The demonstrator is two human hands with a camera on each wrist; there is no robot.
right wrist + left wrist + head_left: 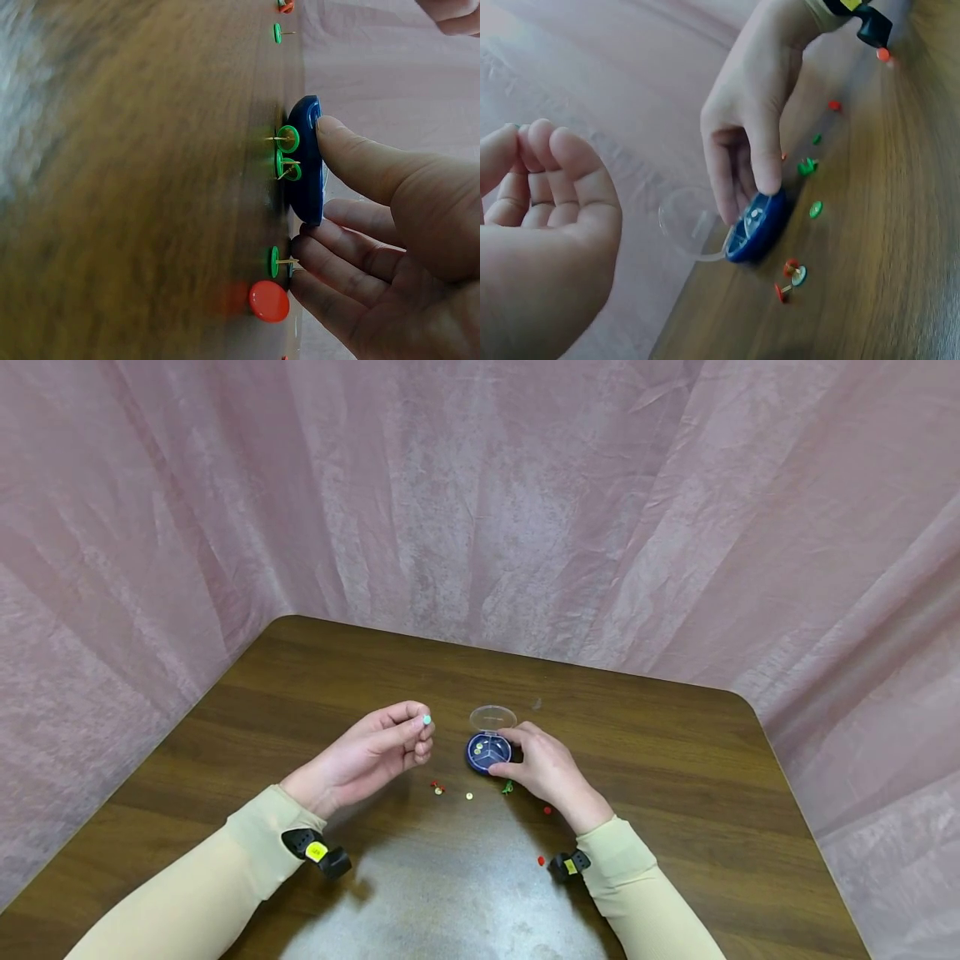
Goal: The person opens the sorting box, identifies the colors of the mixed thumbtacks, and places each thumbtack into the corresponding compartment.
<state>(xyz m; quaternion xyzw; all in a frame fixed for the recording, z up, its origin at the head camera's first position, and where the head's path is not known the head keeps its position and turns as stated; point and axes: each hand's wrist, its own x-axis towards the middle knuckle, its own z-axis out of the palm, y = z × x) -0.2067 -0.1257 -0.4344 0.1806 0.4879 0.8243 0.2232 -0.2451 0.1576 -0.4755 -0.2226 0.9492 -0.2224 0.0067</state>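
Raised above the table, my left hand [371,756] pinches a small green thumbtack [427,719] between thumb and index finger; in the left wrist view the fingers hide nearly all of it. My right hand [546,764] holds a round blue case [759,244] from its right side, the thumb on the near rim and fingers on the far side. The case rests on the table, its clear lid [492,718] hinged back. Dividers split its inside into three compartments, and two pale-looking tacks [478,747] lie in the left one.
Loose thumbtacks lie in front of the case: green ones [288,139], a pale-looking one [469,796], and red ones [782,292] beside another tack. More red tacks [542,861] lie near my right wrist. A brown wooden table [675,827] stands before pink curtains [480,510].
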